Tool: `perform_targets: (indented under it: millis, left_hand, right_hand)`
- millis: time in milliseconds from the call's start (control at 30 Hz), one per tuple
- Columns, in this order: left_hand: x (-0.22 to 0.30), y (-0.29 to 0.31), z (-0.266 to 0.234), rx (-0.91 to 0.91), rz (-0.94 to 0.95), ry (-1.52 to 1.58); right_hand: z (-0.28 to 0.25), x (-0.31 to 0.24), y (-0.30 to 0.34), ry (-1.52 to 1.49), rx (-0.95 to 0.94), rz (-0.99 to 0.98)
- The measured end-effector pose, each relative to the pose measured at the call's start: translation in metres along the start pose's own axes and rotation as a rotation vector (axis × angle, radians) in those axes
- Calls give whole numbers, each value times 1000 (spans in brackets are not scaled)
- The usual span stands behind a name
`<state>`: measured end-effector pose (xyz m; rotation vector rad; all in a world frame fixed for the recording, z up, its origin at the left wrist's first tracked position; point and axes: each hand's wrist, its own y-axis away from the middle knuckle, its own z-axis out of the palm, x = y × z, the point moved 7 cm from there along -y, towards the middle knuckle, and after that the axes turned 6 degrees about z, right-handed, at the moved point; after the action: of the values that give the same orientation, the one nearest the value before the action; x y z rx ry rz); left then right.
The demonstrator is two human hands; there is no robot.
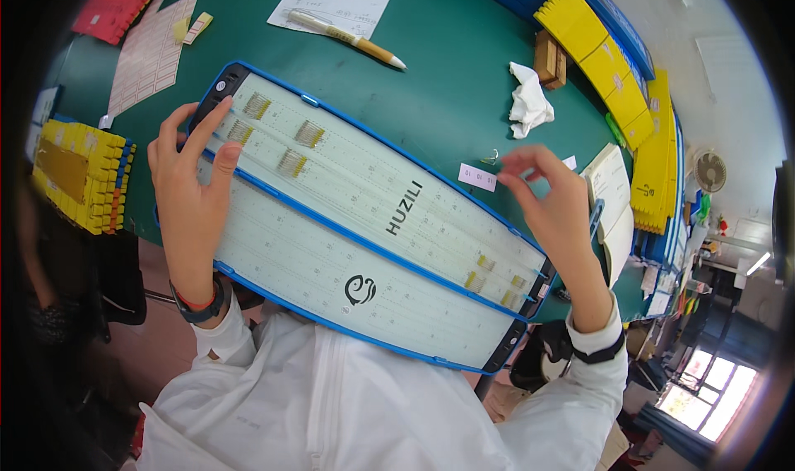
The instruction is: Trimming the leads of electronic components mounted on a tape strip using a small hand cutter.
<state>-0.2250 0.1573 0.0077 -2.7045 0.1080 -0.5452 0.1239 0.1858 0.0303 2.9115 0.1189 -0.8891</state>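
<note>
A long, flat two-panel case (356,185) with pale see-through panels, blue edges and black end pieces lies slantwise before me, its near edge against my front. Small comb-like bundles of thin metal pieces (310,133) show near its left end, with several more at the right end. My left hand (186,161) rests on the left end, fingers spread, thumb on the panel. Past the far edge hovers my right hand (551,189), thumb and fingertips drawn together; anything between them is too small to make out. Beside those fingertips are a small white printed label (478,177) and a tiny shiny metal piece (491,156).
On the green tabletop (431,107) lie a pen (348,39) on a handwritten sheet (331,3), crumpled white tissue (528,103) and a wooden block (549,60). Yellow stacked strips (600,57) line the right; another yellow stack (79,177) stands left. An open notebook (611,194) sits beyond my right hand.
</note>
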Motion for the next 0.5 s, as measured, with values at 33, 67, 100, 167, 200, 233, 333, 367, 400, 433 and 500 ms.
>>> perform_targets:
  millis: [33,67,100,167,200,233,333,367,400,433,500]
  left_hand:
    - [2,-1,1,-10,-1,2]
    - [3,-1,3,-19,-3,5]
    - [3,-1,2,-19,8,-15]
    - [1,-1,3,-51,-3,-20]
    - [1,-1,5,-54,10,-34]
    - [1,-1,7,-50,12,-36]
    - [-3,-2,7,-50,20,-42]
    - [-4,-3,6,-44,22,-43]
    - [-3,-2,3,-39,16,-46]
    - [-1,-2,0,-41,14,-59]
    - [8,-5,-9,-16,52,-62]
  right_hand:
    - [2,-1,-3,-16,47,-71]
    - [4,4,-6,-33,57,-68]
    - [8,3,-10,-24,52,-83]
    - [10,3,-10,-32,55,-99]
    - [12,1,-8,67,56,-112]
    - [14,-1,-6,169,56,-124]
    - [5,1,-1,253,117,-111]
    - [1,1,1,241,121,-109]
    - [-6,2,4,186,163,-98]
    - [-13,3,8,130,203,-88]
    - [-23,-3,20,114,202,-89]
